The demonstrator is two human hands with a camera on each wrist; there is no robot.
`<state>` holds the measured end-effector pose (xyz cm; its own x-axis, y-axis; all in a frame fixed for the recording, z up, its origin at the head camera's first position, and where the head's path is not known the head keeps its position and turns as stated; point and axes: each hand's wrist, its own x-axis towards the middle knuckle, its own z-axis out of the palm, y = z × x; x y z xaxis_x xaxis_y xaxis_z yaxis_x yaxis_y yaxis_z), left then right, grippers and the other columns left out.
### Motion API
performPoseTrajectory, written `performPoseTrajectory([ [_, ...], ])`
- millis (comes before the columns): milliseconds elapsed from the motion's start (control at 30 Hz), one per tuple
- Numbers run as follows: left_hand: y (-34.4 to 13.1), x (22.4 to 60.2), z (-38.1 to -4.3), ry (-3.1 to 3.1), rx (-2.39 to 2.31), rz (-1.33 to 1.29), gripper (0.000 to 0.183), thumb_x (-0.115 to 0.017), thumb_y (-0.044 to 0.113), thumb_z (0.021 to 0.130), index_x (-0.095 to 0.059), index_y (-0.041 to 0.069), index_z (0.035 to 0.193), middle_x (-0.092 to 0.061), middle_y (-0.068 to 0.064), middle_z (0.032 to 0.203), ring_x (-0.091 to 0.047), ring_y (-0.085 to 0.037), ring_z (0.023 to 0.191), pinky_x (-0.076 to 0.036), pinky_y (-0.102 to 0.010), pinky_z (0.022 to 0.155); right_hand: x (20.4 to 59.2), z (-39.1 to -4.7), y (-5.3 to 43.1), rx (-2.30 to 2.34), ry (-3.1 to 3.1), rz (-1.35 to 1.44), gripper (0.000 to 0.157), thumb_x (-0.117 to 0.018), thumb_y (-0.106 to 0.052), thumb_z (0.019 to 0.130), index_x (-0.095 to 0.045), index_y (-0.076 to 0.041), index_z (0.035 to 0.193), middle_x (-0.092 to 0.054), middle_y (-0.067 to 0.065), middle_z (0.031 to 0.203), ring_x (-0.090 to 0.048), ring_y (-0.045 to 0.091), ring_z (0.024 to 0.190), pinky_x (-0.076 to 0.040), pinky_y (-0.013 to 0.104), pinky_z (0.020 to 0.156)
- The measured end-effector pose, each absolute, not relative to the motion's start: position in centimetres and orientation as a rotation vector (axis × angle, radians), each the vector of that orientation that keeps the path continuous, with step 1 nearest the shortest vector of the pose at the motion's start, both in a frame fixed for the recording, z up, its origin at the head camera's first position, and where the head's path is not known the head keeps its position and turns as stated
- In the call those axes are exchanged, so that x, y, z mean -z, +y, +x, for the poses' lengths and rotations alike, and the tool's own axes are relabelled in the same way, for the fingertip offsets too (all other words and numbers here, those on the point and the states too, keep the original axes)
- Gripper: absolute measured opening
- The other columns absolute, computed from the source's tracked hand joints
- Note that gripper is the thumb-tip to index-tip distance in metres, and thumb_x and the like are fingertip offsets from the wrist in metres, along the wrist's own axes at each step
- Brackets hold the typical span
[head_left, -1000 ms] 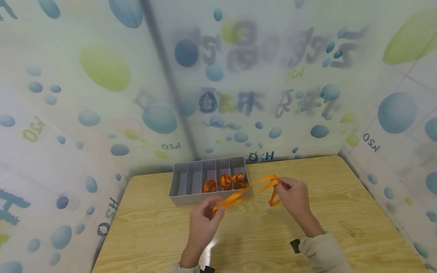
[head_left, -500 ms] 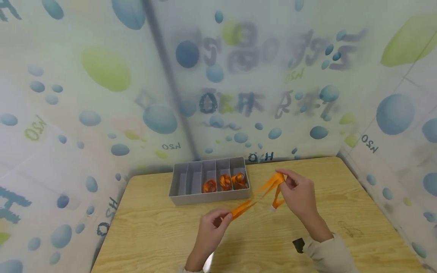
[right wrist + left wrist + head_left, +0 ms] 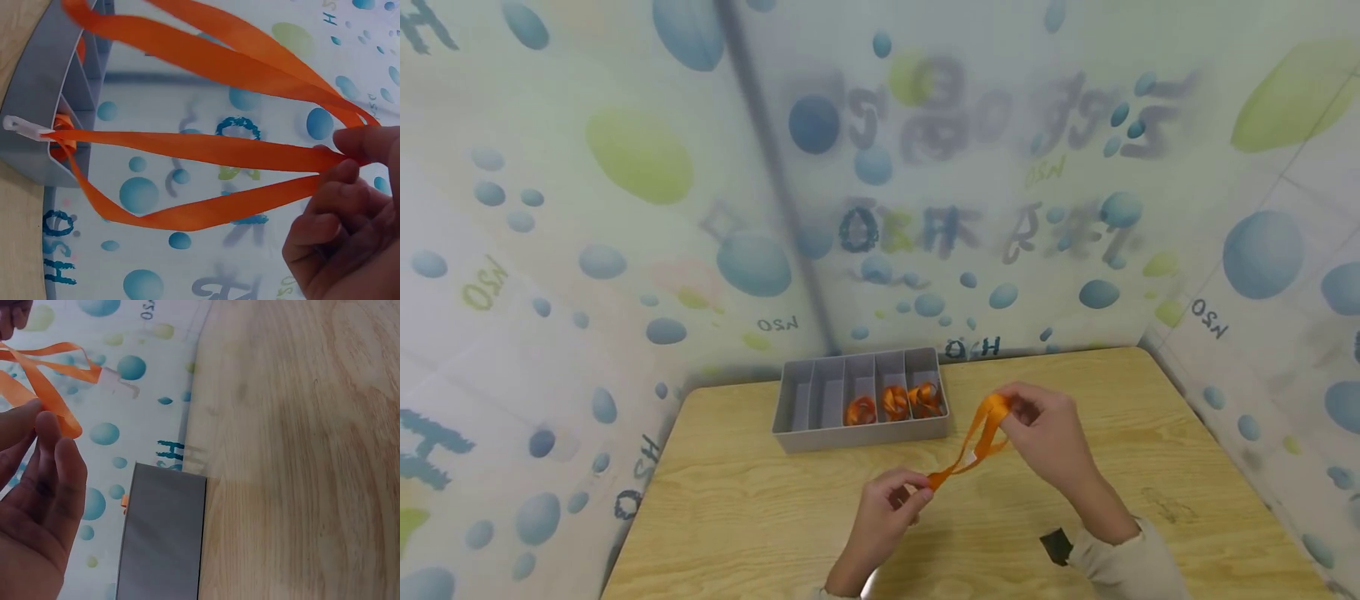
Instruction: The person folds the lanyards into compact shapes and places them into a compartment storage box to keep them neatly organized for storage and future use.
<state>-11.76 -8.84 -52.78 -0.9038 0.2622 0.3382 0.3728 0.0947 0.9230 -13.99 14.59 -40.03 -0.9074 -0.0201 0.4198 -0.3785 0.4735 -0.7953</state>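
Observation:
Both hands hold an orange ribbon lanyard (image 3: 988,421) above the table, in front of the divided box. My right hand (image 3: 1048,433) pinches its doubled strands at the upper end between thumb and fingers. Lower and to the left, my left hand (image 3: 883,512) pinches the other end of the loop between thumb and fingertip. In the right wrist view, two strands run from the right fingers to a white plastic clip (image 3: 25,127), which hangs free. The left wrist view shows the lanyard's folded end (image 3: 70,427) at the left fingertips.
A grey divided box (image 3: 865,435) stands at the back of the wooden table (image 3: 737,517). Coiled orange lanyards (image 3: 895,402) lie in its three right compartments; the two left ones show bare floors. Patterned walls (image 3: 925,167) enclose the table behind and at both sides.
My left hand has moved right, closer to the right hand. The lanyard between them, first stretched out to the left, now hangs in a shorter, steeper loop. The box has stayed put.

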Motion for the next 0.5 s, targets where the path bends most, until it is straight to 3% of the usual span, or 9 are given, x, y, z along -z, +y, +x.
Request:
performPoseTrajectory([
  [133,-8.36,52.92,-12.03,-2.333,1.895,-0.604,0.007,-0.072,0.004,0.09,-0.073,0.002,0.096,-0.07,-0.014,0.092,-0.064,-0.015,0.063,-0.053,-0.024,0.052,39.43,-13.65,14.38,-1.415,-2.42,0.366,0.019,-0.07,0.013,0.079,-0.073,-0.001,0.092,-0.058,0.0,0.069,-0.047,0.011,0.057,-0.045,0.023,0.05],
  [500,-8.35,53.5,-12.46,-2.601,1.75,-0.671,0.004,-0.073,0.012,0.091,-0.074,0.009,0.092,-0.069,0.0,0.089,-0.061,-0.004,0.072,-0.054,-0.023,0.064,39.36,-13.06,14.06,-1.275,-2.39,0.522,0.026,-0.072,0.016,0.074,-0.073,-0.007,0.088,-0.055,-0.008,0.067,-0.046,0.006,0.057,-0.044,0.022,0.05],
])
